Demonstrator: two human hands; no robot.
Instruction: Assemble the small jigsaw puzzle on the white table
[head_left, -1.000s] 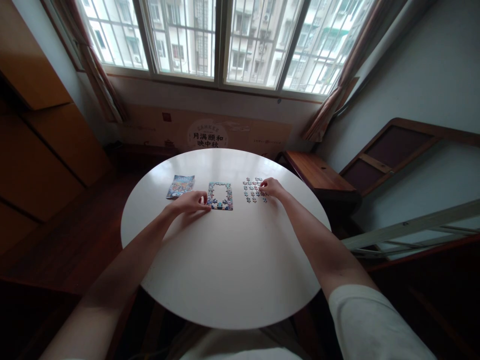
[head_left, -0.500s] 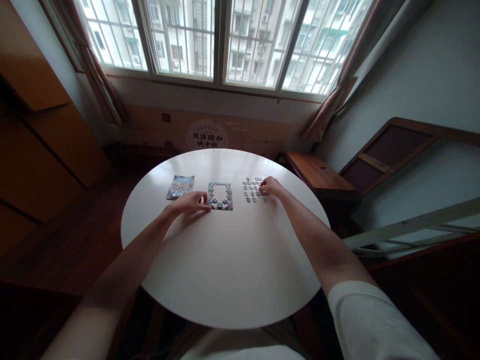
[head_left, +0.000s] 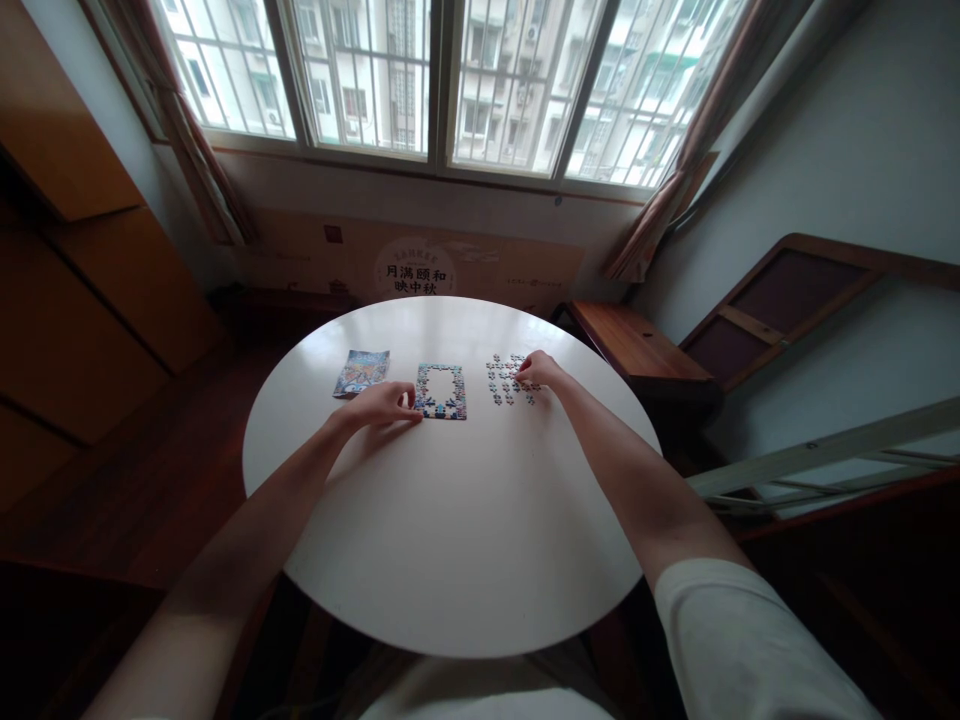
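A partly assembled jigsaw puzzle (head_left: 441, 411) lies on the white round table, its border joined and its middle a bare gap. My left hand (head_left: 384, 402) rests at its left edge, thumb and fingers apart and bent, the fingertips by the lower left corner. To the right, loose puzzle pieces (head_left: 495, 388) are laid out in rough rows. My right hand (head_left: 537, 368) is over the right side of these rows, thumb and forefinger pinched on a puzzle piece that the fingers mostly hide. Left of the puzzle lies a colourful picture sheet or packet (head_left: 361, 372).
The white round table (head_left: 450, 520) fills the middle of the view. A wooden bench or stool (head_left: 637, 340) stands beyond its right rim, with a wooden-framed chair back (head_left: 780, 300) further right. Wooden cabinets (head_left: 112, 300) stand at the left, and barred windows (head_left: 450, 90) lie ahead.
My right hand has shifted very slightly left over the loose pieces. My left hand stays at the puzzle's left edge.
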